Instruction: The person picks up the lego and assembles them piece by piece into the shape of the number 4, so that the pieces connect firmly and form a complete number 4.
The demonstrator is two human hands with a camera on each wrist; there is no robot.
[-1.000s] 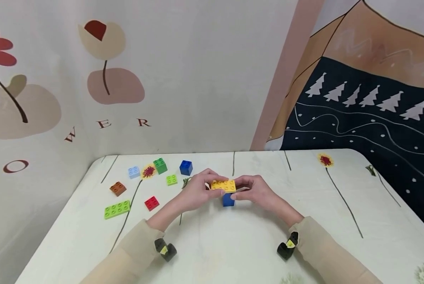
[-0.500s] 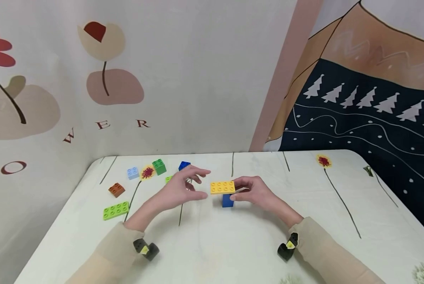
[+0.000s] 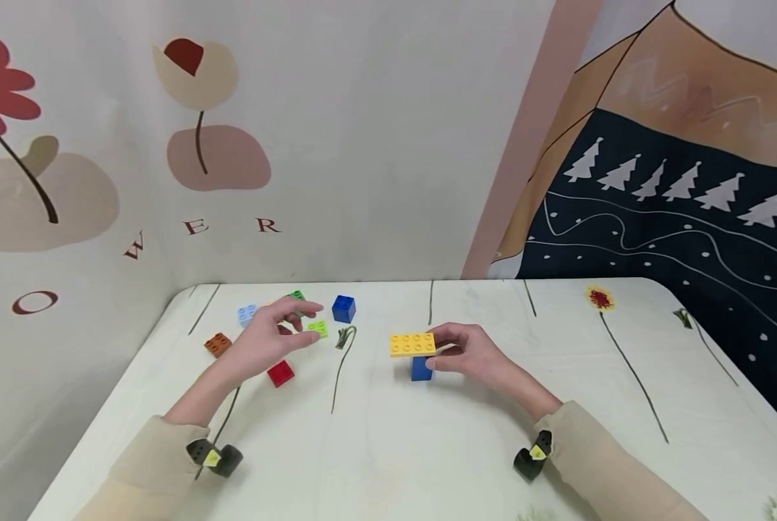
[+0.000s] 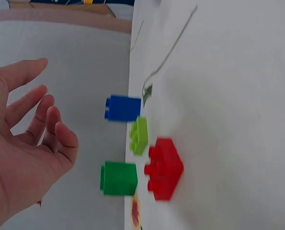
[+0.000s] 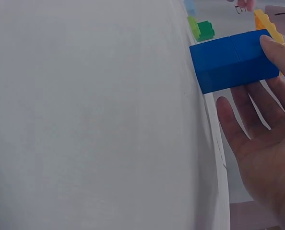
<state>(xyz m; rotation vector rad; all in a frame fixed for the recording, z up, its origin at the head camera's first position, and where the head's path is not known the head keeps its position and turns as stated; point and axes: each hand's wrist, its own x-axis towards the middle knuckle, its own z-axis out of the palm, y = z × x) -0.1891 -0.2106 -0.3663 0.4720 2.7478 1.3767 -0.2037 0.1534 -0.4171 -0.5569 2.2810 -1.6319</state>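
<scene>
Blue bricks (image 3: pixel 421 368), two in a stack, are pinched by the right hand (image 3: pixel 469 350), its thumb against the upper one; the foot of the stack seems to stand on the table, right of the loose bricks. Capping it is a yellow brick (image 3: pixel 412 344) that overhangs to the left. What has just changed is the left hand (image 3: pixel 273 339): it has let go of the yellow brick and moved left, fingers spread and holding nothing, which I judge leaves the right hand alone to steady the stack. Around and below that free hand lie a red brick (image 3: pixel 281 373), a small lime brick (image 3: pixel 318 328), a green brick (image 4: pixel 119 178) and a brown brick (image 3: pixel 218 344), with a separate blue brick (image 3: pixel 344 309) farther back. Printed flowers cross the white table (image 3: pixel 388 441); behind it hangs a pale backdrop (image 3: pixel 375 145), and at right a dark panel (image 3: pixel 584 224) with white trees.
</scene>
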